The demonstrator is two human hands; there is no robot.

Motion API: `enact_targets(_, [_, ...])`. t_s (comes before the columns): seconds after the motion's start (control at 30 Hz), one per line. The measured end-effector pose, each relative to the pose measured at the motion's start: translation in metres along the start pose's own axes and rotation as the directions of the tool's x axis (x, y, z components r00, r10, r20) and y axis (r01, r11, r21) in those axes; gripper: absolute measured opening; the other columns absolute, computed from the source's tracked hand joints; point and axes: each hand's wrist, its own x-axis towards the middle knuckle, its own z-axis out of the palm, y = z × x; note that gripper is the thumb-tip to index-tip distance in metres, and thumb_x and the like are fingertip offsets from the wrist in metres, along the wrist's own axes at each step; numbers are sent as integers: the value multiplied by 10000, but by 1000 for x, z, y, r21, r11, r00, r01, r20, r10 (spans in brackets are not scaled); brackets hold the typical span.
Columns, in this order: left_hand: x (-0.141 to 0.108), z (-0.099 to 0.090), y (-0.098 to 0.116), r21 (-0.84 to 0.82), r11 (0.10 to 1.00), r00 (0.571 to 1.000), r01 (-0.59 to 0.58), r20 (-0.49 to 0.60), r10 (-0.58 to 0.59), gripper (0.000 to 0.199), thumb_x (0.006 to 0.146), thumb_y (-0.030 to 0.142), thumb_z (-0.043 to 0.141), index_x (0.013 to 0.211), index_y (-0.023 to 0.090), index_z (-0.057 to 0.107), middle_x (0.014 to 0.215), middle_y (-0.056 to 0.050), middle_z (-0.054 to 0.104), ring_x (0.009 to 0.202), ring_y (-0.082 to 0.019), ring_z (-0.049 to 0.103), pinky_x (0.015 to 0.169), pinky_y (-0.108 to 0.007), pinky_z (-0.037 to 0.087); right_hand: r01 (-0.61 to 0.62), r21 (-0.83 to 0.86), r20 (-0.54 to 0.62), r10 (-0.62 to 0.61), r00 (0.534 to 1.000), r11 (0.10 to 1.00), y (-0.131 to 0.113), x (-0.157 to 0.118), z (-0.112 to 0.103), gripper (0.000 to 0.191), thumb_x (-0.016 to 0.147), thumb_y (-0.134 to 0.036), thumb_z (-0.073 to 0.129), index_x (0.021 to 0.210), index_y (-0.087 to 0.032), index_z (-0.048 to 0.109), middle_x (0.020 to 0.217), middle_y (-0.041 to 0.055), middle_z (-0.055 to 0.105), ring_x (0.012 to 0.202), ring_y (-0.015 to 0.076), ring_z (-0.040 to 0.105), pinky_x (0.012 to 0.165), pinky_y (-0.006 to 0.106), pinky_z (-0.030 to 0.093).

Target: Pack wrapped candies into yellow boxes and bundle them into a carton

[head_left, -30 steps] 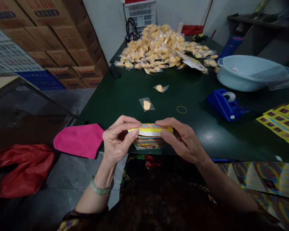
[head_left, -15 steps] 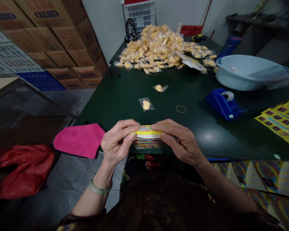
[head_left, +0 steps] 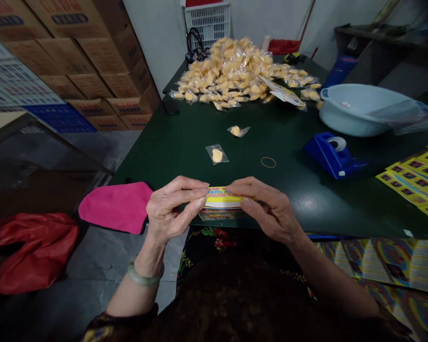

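Observation:
A stack of yellow printed cards or a small printed packet [head_left: 219, 198] is held at the table's near edge; its exact kind is hard to tell. My left hand [head_left: 176, 206] pinches its left end between thumb and fingers. At the right end, my right hand [head_left: 266, 204] does the same. Beyond my hands lie two yellowish pieces in clear wrappers, a nearer wrapped piece [head_left: 217, 155] and a farther wrapped piece [head_left: 236, 130]. To their right is a thin rubber band [head_left: 268, 162].
A heap of wrapped pieces [head_left: 235, 66] covers the far end of the green table [head_left: 185, 142]. On the right are a blue tape dispenser [head_left: 331, 154], a light blue basin [head_left: 367, 111] and yellow printed sheets [head_left: 413, 175]. Pink cloth [head_left: 116, 207] hangs at the left edge; cartons [head_left: 100, 57] stand behind.
Both hands keep their grip on the printed stack. The left fingers have shifted slightly inward, and the stack's yellow printed top shows a little more. The other things stay in place.

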Motion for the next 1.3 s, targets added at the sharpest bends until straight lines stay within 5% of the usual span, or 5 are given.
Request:
enact_targets(0.6, [-19, 17, 4, 226, 974, 981, -2, -191, 46, 220, 861, 112, 563, 1025, 183, 692, 980, -54, 721, 841, -152, 690, 714, -278, 568, 23, -1, -132, -23, 991, 1000, 10, -11, 14, 285, 955, -187, 448, 1177, -222, 623, 1080, 61, 617, 1004, 125, 588, 825, 277, 492])
enact_targets(0.77, [-19, 15, 2, 171, 985, 984, 8, -178, 22, 223, 851, 96, 576, 1022, 178, 693, 988, -61, 718, 868, -156, 687, 724, -278, 565, 29, 4, -124, -28, 992, 1000, 9, -11, 14, 288, 947, -167, 452, 1179, -218, 615, 1078, 59, 618, 1011, 123, 585, 838, 276, 490])
enact_targets(1.03, [-16, 16, -4, -142, 989, 973, 50, -216, -80, 151, 787, 72, 650, 900, 172, 648, 932, -45, 712, 837, -161, 690, 717, -311, 579, 7, 25, -129, -4, 992, 1000, 9, -10, 14, 284, 943, -160, 453, 1162, -227, 622, 1080, 56, 621, 1017, 132, 583, 849, 287, 487])
enact_targets(1.3, [-16, 14, -6, -123, 992, 982, -13, -190, -11, 143, 802, 71, 638, 902, 173, 646, 982, -60, 709, 851, -206, 693, 694, -387, 581, 6, 26, -119, -3, 993, 1000, 10, -12, 14, 301, 948, -169, 446, 1190, -233, 614, 1100, 61, 607, 1010, 136, 583, 815, 291, 489])
